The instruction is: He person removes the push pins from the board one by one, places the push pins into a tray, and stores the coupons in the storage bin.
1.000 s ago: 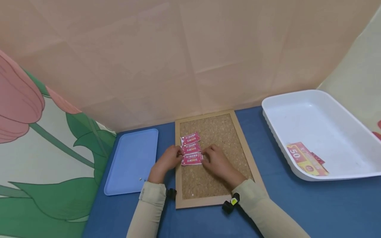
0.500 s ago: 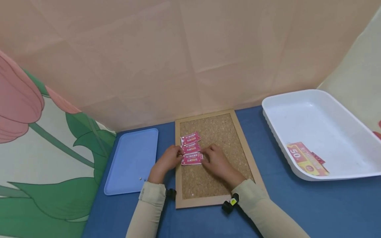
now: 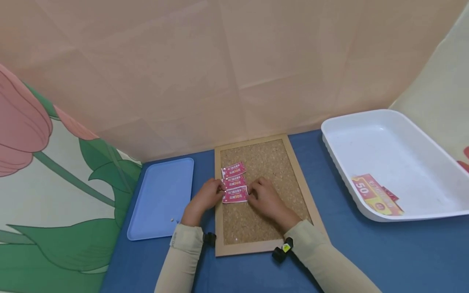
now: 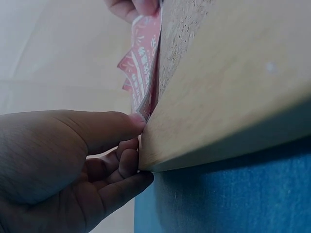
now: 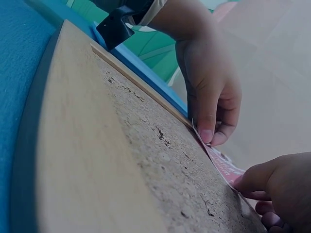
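Head view, clock off centre: blue tray (image 3: pixel 161 191) is lying at 8, small crumbs (image 3: pixel 172 220) sitting toward its 5 o'clock corner. White tub (image 3: pixel 410 154) is sitting at 3. Creased beige backdrop (image 3: pixel 234 69) is filling 12. Painted pink tulip (image 3: pixel 23 114) is showing at 9, green leaves (image 3: pixel 62 248) spreading at 8.

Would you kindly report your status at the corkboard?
Left grip, right grip: pinching opposite ends of nearest pink coupon. Two more coupons beyond, on corkboard. No obstruction seen.

Room beyond coupons (image 3: pixel 235 182); left hand (image 3: pixel 207 196), right hand (image 3: pixel 269 200) block lower sides
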The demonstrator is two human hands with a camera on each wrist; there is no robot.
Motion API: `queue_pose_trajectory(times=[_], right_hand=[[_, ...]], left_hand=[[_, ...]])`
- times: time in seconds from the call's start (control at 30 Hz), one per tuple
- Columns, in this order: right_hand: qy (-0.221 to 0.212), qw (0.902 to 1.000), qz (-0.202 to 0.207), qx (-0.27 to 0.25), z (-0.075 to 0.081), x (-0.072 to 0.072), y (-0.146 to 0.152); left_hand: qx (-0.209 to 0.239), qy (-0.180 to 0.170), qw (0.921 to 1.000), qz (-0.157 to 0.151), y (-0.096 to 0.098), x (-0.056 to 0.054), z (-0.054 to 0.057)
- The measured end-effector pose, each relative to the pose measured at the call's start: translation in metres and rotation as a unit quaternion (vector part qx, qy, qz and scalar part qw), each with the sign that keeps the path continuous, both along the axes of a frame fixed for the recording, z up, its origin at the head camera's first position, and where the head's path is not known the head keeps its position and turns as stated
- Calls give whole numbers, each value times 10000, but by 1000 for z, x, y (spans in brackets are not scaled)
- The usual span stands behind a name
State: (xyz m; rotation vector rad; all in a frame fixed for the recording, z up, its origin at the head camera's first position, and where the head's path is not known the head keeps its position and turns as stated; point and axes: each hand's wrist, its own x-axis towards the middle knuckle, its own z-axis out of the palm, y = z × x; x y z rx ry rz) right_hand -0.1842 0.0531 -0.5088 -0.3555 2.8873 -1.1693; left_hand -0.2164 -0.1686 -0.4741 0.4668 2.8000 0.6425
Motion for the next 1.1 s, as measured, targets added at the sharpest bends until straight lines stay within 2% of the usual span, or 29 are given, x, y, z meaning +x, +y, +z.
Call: queue_pose_trajectory(times=[0.37, 0.7, 0.93, 1.1], right_hand=[[193, 9998, 35, 59, -2, -1, 0], [178, 9998, 64, 20, -4, 0, 1], [144, 9999, 26, 20, -4, -1, 1], [113, 9999, 32, 28, -4, -1, 1]], left_hand=[[22, -16, 10000, 54, 0, 0, 1], [11, 40, 10000, -90, -3, 1, 2], [241, 19, 9994, -243, -6, 4, 3], [394, -32, 9991, -138, -7, 5, 1]])
